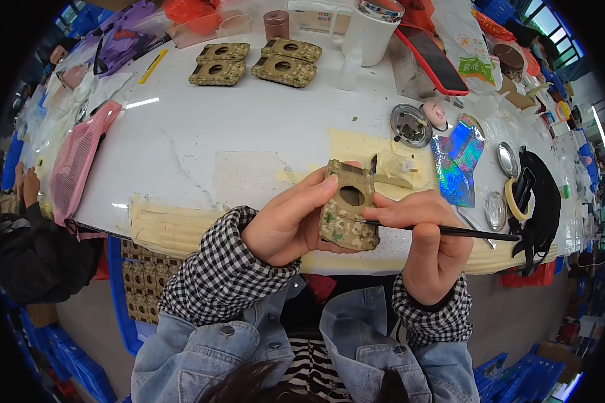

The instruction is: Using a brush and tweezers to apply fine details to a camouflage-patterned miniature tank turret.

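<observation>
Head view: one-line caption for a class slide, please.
The left hand holds a camouflage part; the right hand holds a slim black tool to it.

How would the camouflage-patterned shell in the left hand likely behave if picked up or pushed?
Probably stiff: the camouflage-patterned shell shows no bend where the left hand grips it. Perhaps light for its size, since its round opening suggests a hollow body. Unlikely to roll, given its flat, blocky shape.

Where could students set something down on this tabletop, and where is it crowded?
Widest: the white tabletop, below the camouflage shells, left of the metal dish and above the clear sheet. Another patch lies between that sheet and the pink mesh item. Crowded: beyond the right hand, around the iridescent piece and black bag.
</observation>
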Demonstrator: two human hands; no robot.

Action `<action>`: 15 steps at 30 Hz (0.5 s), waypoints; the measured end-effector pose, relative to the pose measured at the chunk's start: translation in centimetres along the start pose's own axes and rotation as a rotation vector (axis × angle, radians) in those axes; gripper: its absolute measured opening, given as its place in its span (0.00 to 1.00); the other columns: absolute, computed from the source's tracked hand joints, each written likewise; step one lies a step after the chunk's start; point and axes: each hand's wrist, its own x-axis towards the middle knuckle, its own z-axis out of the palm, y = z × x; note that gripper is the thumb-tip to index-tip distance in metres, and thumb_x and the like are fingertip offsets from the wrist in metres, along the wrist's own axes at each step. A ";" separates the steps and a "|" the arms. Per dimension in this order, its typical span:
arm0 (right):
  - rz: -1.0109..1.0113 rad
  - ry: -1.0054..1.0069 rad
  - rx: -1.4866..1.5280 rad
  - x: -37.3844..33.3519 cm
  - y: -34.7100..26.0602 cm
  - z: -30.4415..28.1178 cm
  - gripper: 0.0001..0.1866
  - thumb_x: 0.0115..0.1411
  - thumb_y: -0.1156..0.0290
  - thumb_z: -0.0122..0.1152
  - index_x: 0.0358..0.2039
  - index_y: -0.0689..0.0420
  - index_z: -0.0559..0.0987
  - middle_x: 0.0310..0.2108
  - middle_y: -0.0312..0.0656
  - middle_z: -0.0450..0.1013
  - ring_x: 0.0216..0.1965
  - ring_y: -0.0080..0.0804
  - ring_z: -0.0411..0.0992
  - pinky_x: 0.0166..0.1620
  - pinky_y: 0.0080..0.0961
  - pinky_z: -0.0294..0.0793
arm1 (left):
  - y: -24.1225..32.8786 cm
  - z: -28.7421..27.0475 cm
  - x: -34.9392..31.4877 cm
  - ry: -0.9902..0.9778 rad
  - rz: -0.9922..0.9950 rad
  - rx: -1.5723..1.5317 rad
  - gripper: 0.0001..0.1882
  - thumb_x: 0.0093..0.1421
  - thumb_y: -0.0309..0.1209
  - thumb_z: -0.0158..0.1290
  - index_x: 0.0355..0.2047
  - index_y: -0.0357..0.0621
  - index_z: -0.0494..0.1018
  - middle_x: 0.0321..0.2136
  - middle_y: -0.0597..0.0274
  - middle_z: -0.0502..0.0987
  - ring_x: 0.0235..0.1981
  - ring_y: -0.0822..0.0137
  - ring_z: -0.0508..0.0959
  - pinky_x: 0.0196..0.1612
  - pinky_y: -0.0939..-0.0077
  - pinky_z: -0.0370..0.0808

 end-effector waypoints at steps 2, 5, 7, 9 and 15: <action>-0.001 -0.002 -0.001 0.0 0.0 0.0 0.13 0.61 0.68 0.48 0.33 0.65 0.77 0.31 0.44 0.75 0.31 0.33 0.70 0.47 0.35 0.70 | 0.1 0.2 0.0 0.012 -0.003 -0.005 0.25 0.65 0.43 0.33 0.58 0.45 0.50 0.51 0.51 0.64 0.51 0.58 0.68 0.51 0.55 0.69; -0.003 -0.005 -0.003 0.0 0.1 0.0 0.13 0.61 0.68 0.48 0.33 0.65 0.77 0.31 0.44 0.75 0.31 0.33 0.71 0.47 0.36 0.71 | 0.1 0.1 0.0 0.014 -0.007 -0.003 0.25 0.65 0.43 0.33 0.58 0.45 0.50 0.51 0.52 0.64 0.51 0.58 0.68 0.52 0.55 0.69; -0.005 -0.011 -0.007 0.1 0.1 0.0 0.13 0.61 0.68 0.49 0.33 0.65 0.77 0.31 0.44 0.75 0.31 0.33 0.71 0.47 0.36 0.71 | 0.0 0.0 0.0 0.013 -0.005 -0.005 0.25 0.65 0.42 0.33 0.58 0.45 0.50 0.51 0.52 0.64 0.51 0.58 0.68 0.51 0.55 0.69; -0.006 -0.018 -0.005 0.1 0.1 -0.1 0.13 0.61 0.68 0.49 0.33 0.65 0.77 0.31 0.44 0.75 0.31 0.33 0.71 0.47 0.36 0.71 | 0.0 0.0 0.0 0.015 -0.005 -0.005 0.25 0.65 0.42 0.33 0.58 0.45 0.50 0.51 0.52 0.64 0.51 0.58 0.68 0.51 0.55 0.69; -0.017 -0.027 -0.012 0.2 0.0 -0.1 0.12 0.60 0.69 0.49 0.33 0.65 0.76 0.31 0.44 0.75 0.31 0.33 0.71 0.47 0.36 0.71 | 0.0 0.0 0.0 0.013 -0.004 0.001 0.25 0.65 0.43 0.33 0.58 0.44 0.50 0.51 0.52 0.64 0.51 0.58 0.68 0.51 0.55 0.69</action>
